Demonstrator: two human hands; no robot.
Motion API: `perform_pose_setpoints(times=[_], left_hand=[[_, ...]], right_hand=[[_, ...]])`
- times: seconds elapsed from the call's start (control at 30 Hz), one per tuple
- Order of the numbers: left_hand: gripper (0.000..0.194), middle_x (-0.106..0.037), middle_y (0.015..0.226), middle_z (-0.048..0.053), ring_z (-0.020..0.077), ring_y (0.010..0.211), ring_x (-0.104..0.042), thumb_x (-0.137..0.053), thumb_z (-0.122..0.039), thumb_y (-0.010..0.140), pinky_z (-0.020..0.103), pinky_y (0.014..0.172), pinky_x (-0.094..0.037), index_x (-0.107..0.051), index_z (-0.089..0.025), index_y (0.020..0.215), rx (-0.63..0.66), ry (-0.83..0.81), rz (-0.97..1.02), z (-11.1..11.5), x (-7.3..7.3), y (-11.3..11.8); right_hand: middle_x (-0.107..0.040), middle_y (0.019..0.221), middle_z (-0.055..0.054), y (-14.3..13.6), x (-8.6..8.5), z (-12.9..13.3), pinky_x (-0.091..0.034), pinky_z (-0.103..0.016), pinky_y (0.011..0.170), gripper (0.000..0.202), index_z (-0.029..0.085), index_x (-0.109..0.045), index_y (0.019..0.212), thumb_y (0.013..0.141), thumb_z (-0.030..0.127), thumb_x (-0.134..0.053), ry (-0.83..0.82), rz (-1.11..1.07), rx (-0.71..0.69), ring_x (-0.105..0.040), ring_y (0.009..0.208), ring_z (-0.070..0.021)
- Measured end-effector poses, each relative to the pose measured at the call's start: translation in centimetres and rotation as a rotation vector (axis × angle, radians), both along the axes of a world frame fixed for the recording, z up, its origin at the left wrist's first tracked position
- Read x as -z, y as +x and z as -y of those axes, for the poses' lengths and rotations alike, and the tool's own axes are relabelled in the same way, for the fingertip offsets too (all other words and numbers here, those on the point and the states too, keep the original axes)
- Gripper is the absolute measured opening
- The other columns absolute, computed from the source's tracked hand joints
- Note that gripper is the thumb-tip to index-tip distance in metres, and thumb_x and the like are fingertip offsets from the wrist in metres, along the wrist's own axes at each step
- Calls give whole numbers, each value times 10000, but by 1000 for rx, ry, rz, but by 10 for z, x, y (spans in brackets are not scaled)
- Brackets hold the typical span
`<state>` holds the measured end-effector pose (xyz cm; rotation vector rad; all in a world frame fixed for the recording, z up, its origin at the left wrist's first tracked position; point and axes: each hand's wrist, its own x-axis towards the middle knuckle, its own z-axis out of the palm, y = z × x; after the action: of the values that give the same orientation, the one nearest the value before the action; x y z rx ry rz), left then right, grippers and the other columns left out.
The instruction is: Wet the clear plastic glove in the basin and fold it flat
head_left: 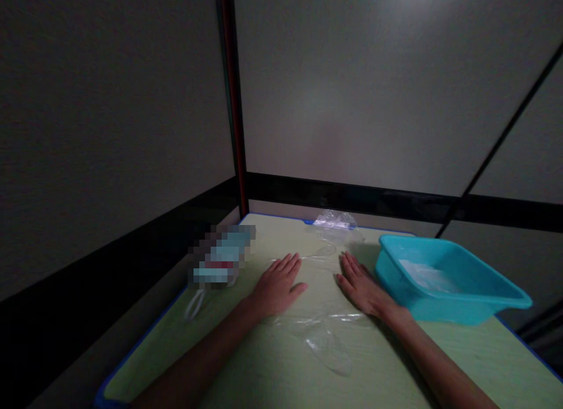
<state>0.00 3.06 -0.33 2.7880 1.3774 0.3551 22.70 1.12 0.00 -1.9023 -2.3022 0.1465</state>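
Clear thin plastic, which looks like a plastic bag (328, 343), lies spread on the pale table. Its crumpled far end (336, 219) reaches the table's back edge. My left hand (279, 286) lies flat, palm down, at the left side of the plastic, with the thumb pointing inward. My right hand (361, 285) rests palm down at the right side, fingers stretched forward. Neither hand grips anything. Both appear to press on the plastic or the table just beside it; the exact contact under the palms is hidden.
A turquoise plastic basin (457, 306) stands at the right, close to my right forearm, with something white (426, 276) inside. At the left lies a blurred-out packet (224, 254) with a white loop (193, 305). Walls close off the table (475, 350) behind and left.
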Motion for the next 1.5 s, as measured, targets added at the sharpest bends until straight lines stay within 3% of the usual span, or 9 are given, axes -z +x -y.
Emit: perform_pose_setpoints(times=[0.07,0.17,0.33,0.57,1.2,1.5], left_hand=[[564,-213,1355,87,194,1243,-173,-273,-461,825,345,1000,-148,-271,-123,1276,-4,-2,-5,0,-1,0],[564,-218,1354,87,194,1242,-176,-271,-459,826,349,1000,-151,-271,-120,1276,-7,7,-12,1,-1,1],[557,-222,1355,77,188,1243,-174,-269,-464,825,346,998,-160,-276,-132,1272,-9,20,-10,1,1,1],[552,-216,1359,71,185,1247,-157,-263,-464,828,344,1000,-147,-271,-138,1272,-2,25,-6,0,3,0],[561,-216,1359,71,195,1246,-162,-315,-471,810,352,996,-144,-273,-160,1275,3,-20,8,0,-2,-4],[635,-200,1360,86,208,1252,-126,-332,-533,775,356,1002,-125,-263,-152,1279,-31,-48,-2,0,-3,-24]], right_hand=[[-87,1370,-150,-2,-7,-5,-145,-365,1006,631,-9,-149,1304,847,427,-147,22,-5,6,-61,1250,-211],[-92,1370,-149,-8,-15,-19,-135,-355,1009,609,-8,-149,1304,852,399,-134,39,9,-106,-71,1250,-204],[-161,1368,-83,-14,-7,-43,-159,-306,1007,567,77,-203,1309,853,408,-143,8,20,-234,-128,1245,-160],[-166,1364,-90,-7,7,-50,-154,-336,1007,554,62,-208,1305,851,374,-152,17,32,-242,-144,1243,-165],[-161,1368,-79,-9,5,-49,-148,-326,1005,552,84,-197,1310,851,388,-147,24,49,-225,-139,1244,-156],[-169,1366,-78,-9,6,-50,-138,-330,1005,554,88,-215,1306,841,387,-181,16,-20,-225,-147,1243,-156]])
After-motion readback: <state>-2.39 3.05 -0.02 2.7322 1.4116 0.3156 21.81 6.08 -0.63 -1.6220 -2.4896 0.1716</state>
